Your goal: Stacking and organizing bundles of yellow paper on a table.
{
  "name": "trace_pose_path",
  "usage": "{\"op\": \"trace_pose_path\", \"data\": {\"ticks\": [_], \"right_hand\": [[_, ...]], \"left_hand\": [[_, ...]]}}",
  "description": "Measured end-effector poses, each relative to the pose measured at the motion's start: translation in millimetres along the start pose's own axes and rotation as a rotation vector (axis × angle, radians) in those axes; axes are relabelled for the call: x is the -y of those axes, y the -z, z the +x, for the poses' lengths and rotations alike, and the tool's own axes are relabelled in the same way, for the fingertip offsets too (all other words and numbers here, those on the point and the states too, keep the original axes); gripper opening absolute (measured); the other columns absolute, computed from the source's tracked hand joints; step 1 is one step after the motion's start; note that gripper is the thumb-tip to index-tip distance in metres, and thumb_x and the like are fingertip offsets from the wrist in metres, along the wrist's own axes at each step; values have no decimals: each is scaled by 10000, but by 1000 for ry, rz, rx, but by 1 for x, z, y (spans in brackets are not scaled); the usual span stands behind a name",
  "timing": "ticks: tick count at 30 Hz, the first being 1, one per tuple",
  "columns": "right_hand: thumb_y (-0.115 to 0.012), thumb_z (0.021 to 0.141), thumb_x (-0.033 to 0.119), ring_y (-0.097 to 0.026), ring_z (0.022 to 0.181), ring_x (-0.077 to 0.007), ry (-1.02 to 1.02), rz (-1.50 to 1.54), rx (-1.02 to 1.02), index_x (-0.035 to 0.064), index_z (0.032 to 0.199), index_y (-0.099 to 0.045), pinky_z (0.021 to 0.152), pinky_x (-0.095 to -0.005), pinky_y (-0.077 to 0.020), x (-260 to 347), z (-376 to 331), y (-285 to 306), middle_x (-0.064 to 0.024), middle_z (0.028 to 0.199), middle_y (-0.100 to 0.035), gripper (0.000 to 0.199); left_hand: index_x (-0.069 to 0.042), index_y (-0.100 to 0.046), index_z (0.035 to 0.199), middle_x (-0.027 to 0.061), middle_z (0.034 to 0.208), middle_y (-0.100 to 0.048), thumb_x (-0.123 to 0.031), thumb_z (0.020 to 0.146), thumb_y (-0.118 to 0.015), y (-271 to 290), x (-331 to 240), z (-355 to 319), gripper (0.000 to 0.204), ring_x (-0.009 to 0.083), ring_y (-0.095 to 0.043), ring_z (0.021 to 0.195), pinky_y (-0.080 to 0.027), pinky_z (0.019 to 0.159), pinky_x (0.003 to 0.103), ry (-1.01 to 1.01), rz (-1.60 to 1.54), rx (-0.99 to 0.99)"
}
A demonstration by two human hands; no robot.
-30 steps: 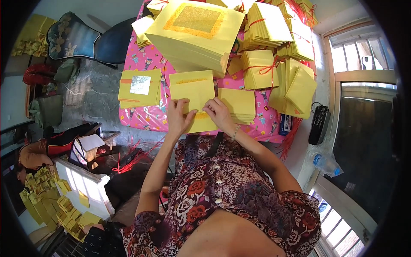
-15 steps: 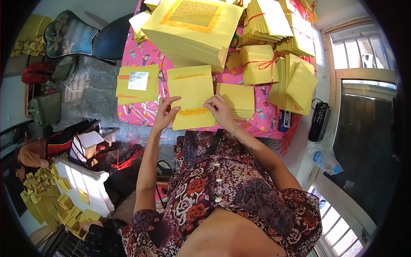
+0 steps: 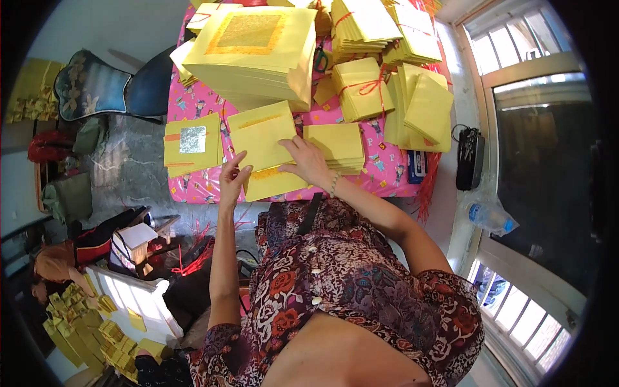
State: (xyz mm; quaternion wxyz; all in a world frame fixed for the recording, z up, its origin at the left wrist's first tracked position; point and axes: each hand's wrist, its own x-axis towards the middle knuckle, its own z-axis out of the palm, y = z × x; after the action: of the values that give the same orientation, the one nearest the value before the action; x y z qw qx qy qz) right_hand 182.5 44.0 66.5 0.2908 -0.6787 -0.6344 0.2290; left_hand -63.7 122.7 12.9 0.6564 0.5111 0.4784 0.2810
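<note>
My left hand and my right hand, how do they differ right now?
Your right hand wears a pale bracelet at the wrist; your left hand shows none. The right hand is over the right side of the yellow paper, back upward, while the left hand is by its left edge. Both have thumb and index finger apart.

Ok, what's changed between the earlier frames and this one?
The left hand has drawn back to the left edge of the yellow sheet. The right hand, more closed before, now spreads open over the sheet's right side. The camera view shifted, so the pink-covered table sits further left. The big yellow stack and red-tied bundle stayed put.
</note>
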Motion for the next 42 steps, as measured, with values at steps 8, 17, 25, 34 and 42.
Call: {"op": "trace_pose_path", "data": {"ticks": [8, 17, 25, 34, 42], "right_hand": [[-713, 801, 351, -559, 916, -242, 347, -347, -66, 110, 1095, -625, 765, -366, -449, -17, 12, 1, -60, 953, -562, 391], [-701, 881, 327, -578, 985, -292, -88, -43, -353, 36, 1299, -495, 844, -376, -489, -20, 1, 33, -147, 984, -589, 550], [-638, 908, 47, -642, 898, -179, -464, 771, -404, -17, 1277, -415, 766, -303, -524, -105, -40, 46, -158, 1036, -641, 436], [-635, 897, 95, -670, 938, -345, -404, 359, -427, 7, 1262, -431, 809, -421, -516, -137, -74, 29, -206, 1021, -667, 428], [-634, 911, 180, -604, 1064, -349, -526, -166, -338, 37, 1243, -484, 899, -443, -469, -116, -80, 37, -188, 1121, -590, 391]], "left_hand": [[-225, -709, 1149, 91, 1238, -527, -181, 715, -811, -43, -76, -20, 448, 306, -450, 1165, -328, 1008, 468, -712, 920, -136], [-308, -747, 1052, -25, 1040, -614, -3, 689, -677, -68, -82, -5, 479, 254, -500, 1084, -335, 962, 427, -956, 1075, -289], [-234, -620, 1260, 93, 1244, -532, -52, 703, -722, -148, -77, -6, 595, 343, -462, 1190, -388, 983, 470, -861, 1092, 88], [-64, -506, 1342, 218, 1347, -439, -68, 694, -732, -188, -34, 1, 686, 402, -419, 1266, -414, 1041, 471, -750, 1287, 331], [-99, -378, 1451, 332, 1501, -208, -103, 768, -707, -213, -10, 11, 757, 617, -286, 1320, -410, 1042, 582, -432, 1499, 316]]}}
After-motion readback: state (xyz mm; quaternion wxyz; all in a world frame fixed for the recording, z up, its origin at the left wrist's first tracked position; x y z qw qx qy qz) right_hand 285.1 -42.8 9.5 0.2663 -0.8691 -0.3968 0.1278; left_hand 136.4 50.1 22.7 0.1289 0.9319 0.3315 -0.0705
